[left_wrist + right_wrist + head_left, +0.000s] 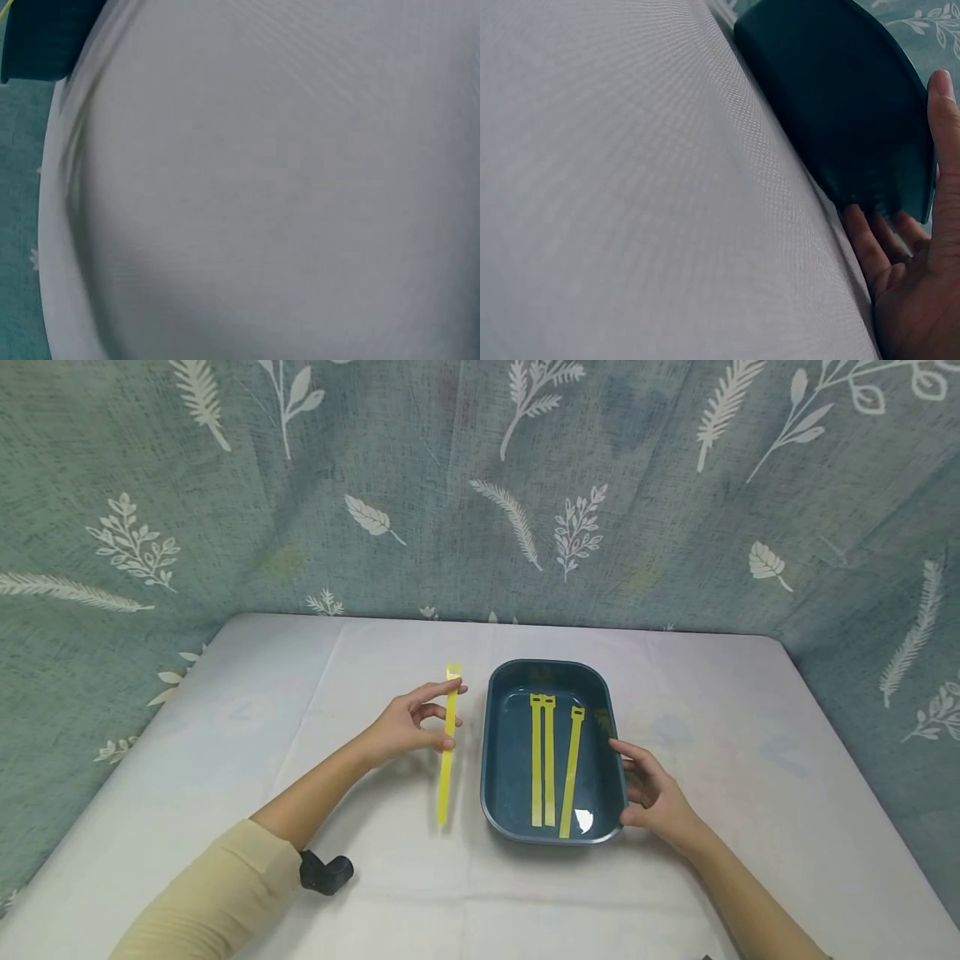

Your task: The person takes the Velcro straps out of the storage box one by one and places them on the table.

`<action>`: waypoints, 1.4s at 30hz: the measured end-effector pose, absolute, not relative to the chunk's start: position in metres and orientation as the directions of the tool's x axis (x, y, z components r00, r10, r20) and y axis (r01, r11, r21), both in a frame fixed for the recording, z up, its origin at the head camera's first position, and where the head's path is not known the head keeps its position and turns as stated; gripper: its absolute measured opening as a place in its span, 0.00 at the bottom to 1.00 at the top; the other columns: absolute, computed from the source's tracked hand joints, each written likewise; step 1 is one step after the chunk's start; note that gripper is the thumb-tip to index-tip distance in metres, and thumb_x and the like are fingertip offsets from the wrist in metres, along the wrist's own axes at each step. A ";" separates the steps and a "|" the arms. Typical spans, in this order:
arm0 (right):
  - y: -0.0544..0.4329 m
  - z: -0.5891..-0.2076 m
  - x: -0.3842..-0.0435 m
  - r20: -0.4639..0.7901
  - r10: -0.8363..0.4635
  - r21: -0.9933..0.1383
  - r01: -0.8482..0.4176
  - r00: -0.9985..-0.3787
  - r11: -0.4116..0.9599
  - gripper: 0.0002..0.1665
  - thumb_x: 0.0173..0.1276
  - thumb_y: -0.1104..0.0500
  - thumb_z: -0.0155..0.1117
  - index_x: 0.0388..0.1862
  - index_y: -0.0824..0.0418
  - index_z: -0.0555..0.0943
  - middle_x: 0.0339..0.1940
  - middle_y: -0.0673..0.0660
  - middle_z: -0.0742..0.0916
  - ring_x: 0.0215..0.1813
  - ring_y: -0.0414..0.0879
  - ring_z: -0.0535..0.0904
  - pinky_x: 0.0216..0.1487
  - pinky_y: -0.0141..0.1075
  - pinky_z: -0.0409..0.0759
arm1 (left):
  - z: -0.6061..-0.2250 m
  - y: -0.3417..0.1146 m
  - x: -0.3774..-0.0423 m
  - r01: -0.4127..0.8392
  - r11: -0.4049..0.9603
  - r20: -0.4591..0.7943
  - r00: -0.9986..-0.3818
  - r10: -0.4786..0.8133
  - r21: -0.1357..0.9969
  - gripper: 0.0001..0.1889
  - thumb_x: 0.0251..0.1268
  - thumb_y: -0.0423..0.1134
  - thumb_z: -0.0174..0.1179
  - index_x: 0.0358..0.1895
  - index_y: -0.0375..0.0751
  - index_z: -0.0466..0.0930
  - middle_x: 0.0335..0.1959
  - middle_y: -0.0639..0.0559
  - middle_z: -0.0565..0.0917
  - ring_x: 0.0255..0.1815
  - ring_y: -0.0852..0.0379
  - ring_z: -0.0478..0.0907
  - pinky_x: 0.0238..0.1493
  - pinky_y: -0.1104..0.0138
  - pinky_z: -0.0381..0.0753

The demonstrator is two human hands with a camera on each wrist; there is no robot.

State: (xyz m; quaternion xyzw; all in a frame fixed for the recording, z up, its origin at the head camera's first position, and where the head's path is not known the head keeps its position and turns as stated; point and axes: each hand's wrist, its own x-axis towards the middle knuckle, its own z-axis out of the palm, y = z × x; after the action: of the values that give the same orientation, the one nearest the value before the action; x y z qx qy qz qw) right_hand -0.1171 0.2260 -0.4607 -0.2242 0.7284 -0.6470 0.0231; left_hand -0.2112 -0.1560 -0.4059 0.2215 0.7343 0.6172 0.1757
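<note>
My left hand (408,727) pinches a yellow cable tie (444,785), a flat strap with a slotted head, between thumb and fingers. The strap stands nearly lengthwise, slotted head away from me, just left of a dark teal tray (506,822). Inside the tray lie three similar yellow straps, two side by side and one (572,768) slanted at their right. My right hand (663,802) rests against the tray's right side, fingertips and thumb at its rim and outer wall. In the right wrist view, the fingers (866,244) touch the wall low down. The left wrist view does not show the left hand.
A white cloth (397,902) covers the table. Near the left sleeve lies a small black object (326,872). Behind the table hangs a grey-green curtain (435,468) with white leaf prints.
</note>
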 end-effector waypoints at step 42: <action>0.226 -0.462 -0.117 0.266 -0.356 -0.948 -0.311 -0.896 0.072 0.50 0.55 0.52 0.74 0.71 0.63 0.59 0.67 0.62 0.68 0.59 0.38 0.72 0.51 0.32 0.79 | -0.447 -0.159 -0.232 0.353 0.649 0.021 -0.887 0.461 0.674 0.42 0.36 0.47 0.79 0.63 0.44 0.74 0.60 0.45 0.67 0.60 0.45 0.57 0.60 0.51 0.63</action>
State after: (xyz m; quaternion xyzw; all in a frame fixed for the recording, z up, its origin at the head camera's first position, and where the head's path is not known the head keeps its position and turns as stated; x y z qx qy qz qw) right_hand -0.1175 0.2264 -0.4624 -0.2278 0.7320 -0.6418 0.0178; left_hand -0.2325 -0.1593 -0.4470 0.2247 0.9048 0.3535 0.0764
